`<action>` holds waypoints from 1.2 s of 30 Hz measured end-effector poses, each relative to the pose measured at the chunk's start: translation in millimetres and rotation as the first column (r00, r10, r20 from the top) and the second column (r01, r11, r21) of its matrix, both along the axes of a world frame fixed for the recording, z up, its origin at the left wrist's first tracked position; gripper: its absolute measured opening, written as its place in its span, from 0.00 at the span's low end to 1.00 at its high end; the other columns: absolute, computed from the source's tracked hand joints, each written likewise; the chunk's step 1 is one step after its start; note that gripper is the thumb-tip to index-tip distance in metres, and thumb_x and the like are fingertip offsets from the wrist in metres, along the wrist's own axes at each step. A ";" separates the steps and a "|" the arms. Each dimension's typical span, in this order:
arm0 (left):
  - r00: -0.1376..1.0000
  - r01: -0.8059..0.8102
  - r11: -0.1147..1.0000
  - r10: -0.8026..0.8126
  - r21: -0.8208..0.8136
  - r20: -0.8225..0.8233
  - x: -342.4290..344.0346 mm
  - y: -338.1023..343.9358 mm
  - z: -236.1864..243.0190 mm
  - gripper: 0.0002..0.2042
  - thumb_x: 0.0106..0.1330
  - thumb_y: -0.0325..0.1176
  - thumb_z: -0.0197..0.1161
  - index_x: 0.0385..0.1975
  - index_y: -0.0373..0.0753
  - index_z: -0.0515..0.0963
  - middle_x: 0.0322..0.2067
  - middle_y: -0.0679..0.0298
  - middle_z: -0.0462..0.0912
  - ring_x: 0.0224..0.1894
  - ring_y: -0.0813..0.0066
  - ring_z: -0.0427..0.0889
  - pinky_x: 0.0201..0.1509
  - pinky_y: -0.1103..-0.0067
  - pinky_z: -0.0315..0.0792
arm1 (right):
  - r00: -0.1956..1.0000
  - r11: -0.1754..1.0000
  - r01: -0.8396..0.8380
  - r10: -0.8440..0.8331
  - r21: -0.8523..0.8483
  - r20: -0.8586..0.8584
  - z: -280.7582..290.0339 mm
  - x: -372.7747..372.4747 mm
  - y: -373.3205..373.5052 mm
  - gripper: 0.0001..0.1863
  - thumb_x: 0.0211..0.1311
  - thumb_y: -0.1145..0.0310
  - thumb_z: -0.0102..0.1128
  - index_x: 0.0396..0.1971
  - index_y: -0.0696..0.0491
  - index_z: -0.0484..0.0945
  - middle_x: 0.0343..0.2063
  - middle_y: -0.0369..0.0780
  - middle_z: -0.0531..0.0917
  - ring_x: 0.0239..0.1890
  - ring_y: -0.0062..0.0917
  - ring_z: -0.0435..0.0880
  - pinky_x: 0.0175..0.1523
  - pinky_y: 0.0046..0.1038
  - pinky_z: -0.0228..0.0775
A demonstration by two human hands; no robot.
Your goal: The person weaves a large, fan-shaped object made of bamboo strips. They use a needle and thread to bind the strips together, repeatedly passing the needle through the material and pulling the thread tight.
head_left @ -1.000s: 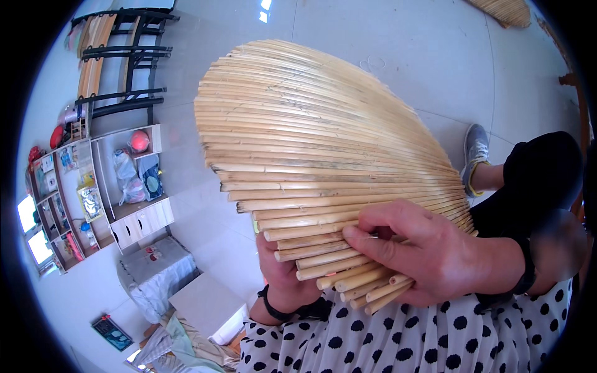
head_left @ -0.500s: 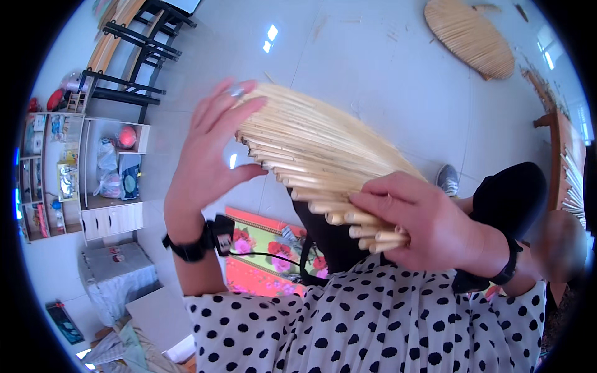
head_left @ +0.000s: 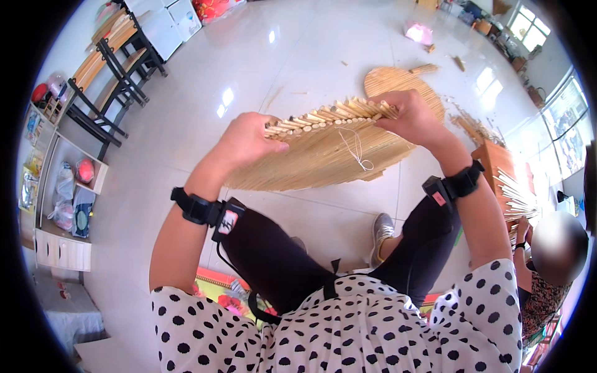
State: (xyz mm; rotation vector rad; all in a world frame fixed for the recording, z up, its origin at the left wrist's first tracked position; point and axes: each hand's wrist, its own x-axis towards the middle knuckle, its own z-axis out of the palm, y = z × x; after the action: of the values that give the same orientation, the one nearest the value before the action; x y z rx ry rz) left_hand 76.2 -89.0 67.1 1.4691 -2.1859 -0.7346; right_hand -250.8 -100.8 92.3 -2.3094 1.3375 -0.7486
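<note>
Gripping the stalk panel (head_left: 311, 160) by its upper edge, one hand near each end, suits a broad sheet of many stalks; the left hand (head_left: 250, 140) is closed around its left end with the thumb on the near face; the right hand (head_left: 408, 117) grasps the other end; most fingers are hidden behind. The panel is held up ahead of the wearer's knees (head_left: 429, 217), above the tiled floor (head_left: 298, 62), cut stalk ends in a staggered row along the top and the flat face below; whether its lower edge touches the floor, I cannot tell.

To hold it well, both hands should sit level and bear equal weight, so that the stalks do not slide past one another; pressure is best spread over several stalks, since pinching one could, I judge, crack it or work it loose; the white thread (head_left: 358, 155), looped over the near face, should be clear of thumbs and stalk ends, where it might snag.

Beyond the right hand, an oval mat (head_left: 398, 78) lies on the floor; farther right, another person's hands (head_left: 523, 231) are at a spread of thin stalks (head_left: 516, 193).
</note>
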 end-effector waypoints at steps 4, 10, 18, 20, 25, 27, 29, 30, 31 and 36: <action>0.989 -0.134 0.990 0.137 -0.048 0.055 -36.8 18.2 -14.2 0.19 0.53 0.41 0.71 0.43 0.42 0.83 0.31 0.54 0.85 0.34 0.57 0.84 0.40 0.69 0.76 | 0.999 0.989 0.003 -0.009 -0.146 -0.040 -6.4 -22.4 -19.1 0.19 0.46 0.77 0.70 0.43 0.52 0.84 0.34 0.43 0.86 0.37 0.34 0.85 0.44 0.30 0.76; 0.935 -0.355 0.930 0.352 -0.098 -0.039 -97.3 45.3 -38.7 0.18 0.57 0.42 0.67 0.47 0.47 0.83 0.31 0.56 0.86 0.34 0.58 0.85 0.38 0.69 0.76 | 0.991 0.857 0.130 -0.125 -0.499 0.044 -17.9 -31.4 -30.8 0.17 0.48 0.77 0.68 0.42 0.53 0.83 0.36 0.43 0.85 0.37 0.36 0.84 0.44 0.31 0.76; 0.870 -0.424 0.903 0.389 -0.060 -0.303 -135.5 77.9 -56.1 0.22 0.61 0.35 0.63 0.57 0.48 0.75 0.41 0.57 0.84 0.41 0.57 0.83 0.45 0.68 0.76 | 0.859 0.887 0.461 -0.456 0.036 0.233 -36.9 -12.8 1.8 0.20 0.64 0.55 0.57 0.32 0.60 0.82 0.20 0.41 0.81 0.26 0.28 0.80 0.36 0.30 0.73; 0.864 -0.396 0.906 0.313 -0.149 -0.394 -145.5 90.5 -68.8 0.25 0.62 0.31 0.62 0.61 0.49 0.71 0.48 0.57 0.82 0.45 0.56 0.82 0.48 0.68 0.75 | 0.866 0.923 0.326 -0.378 0.204 0.327 -49.0 -8.2 11.4 0.31 0.67 0.43 0.51 0.25 0.61 0.81 0.19 0.39 0.80 0.22 0.23 0.77 0.31 0.27 0.71; 0.941 -0.084 0.986 0.031 -0.143 -0.338 -172.9 139.5 -92.1 0.34 0.62 0.24 0.58 0.70 0.38 0.53 0.63 0.41 0.63 0.60 0.43 0.70 0.62 0.65 0.68 | 0.818 0.844 0.331 -0.480 0.423 0.317 -42.0 -5.0 49.0 0.31 0.65 0.44 0.55 0.25 0.63 0.80 0.19 0.39 0.79 0.22 0.20 0.77 0.32 0.25 0.72; 0.939 0.026 0.986 -0.081 -0.164 -0.335 -186.8 152.3 -98.2 0.37 0.62 0.23 0.58 0.71 0.33 0.47 0.65 0.34 0.56 0.63 0.38 0.65 0.65 0.63 0.65 | 0.828 0.842 0.320 -0.472 0.435 0.304 -43.7 -16.7 59.1 0.29 0.63 0.47 0.58 0.27 0.64 0.81 0.19 0.41 0.80 0.23 0.21 0.79 0.33 0.25 0.73; 0.940 0.117 0.986 -0.148 -0.116 -0.307 -198.7 161.2 -104.5 0.40 0.61 0.24 0.59 0.70 0.28 0.43 0.65 0.29 0.50 0.65 0.34 0.60 0.67 0.62 0.63 | 0.892 0.881 0.344 -0.415 0.324 0.179 -49.1 -24.1 70.5 0.23 0.62 0.53 0.61 0.35 0.64 0.81 0.26 0.40 0.82 0.25 0.19 0.79 0.31 0.23 0.72; 0.951 0.107 0.989 -0.132 -0.104 -0.280 -204.2 163.3 -111.1 0.40 0.61 0.24 0.59 0.71 0.30 0.43 0.67 0.32 0.49 0.66 0.35 0.60 0.67 0.62 0.63 | 0.916 0.900 0.344 -0.384 0.268 0.112 -51.7 -25.8 75.4 0.22 0.62 0.57 0.63 0.39 0.64 0.80 0.29 0.39 0.83 0.26 0.18 0.79 0.31 0.22 0.72; 0.947 0.100 0.989 -0.129 -0.112 -0.294 -207.0 166.4 -111.7 0.40 0.61 0.25 0.59 0.71 0.30 0.43 0.67 0.32 0.49 0.66 0.35 0.61 0.65 0.62 0.65 | 0.904 0.905 0.371 -0.403 0.208 0.140 -56.4 -26.9 79.8 0.22 0.60 0.57 0.64 0.39 0.64 0.80 0.31 0.43 0.83 0.27 0.23 0.81 0.33 0.25 0.74; 0.931 0.137 0.985 -0.164 -0.104 -0.326 -193.5 166.1 -109.9 0.39 0.62 0.26 0.59 0.72 0.36 0.45 0.64 0.33 0.56 0.61 0.34 0.67 0.58 0.60 0.71 | 0.888 0.900 0.437 -0.432 0.002 0.159 -67.6 -9.3 87.0 0.19 0.55 0.62 0.66 0.37 0.63 0.79 0.37 0.52 0.81 0.30 0.39 0.85 0.38 0.36 0.77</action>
State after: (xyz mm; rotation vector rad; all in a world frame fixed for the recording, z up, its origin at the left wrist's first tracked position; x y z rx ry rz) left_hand -117.3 77.1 -42.9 1.0558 -2.0520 -0.8672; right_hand -260.1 -13.9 24.7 -1.9389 1.8033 -1.0700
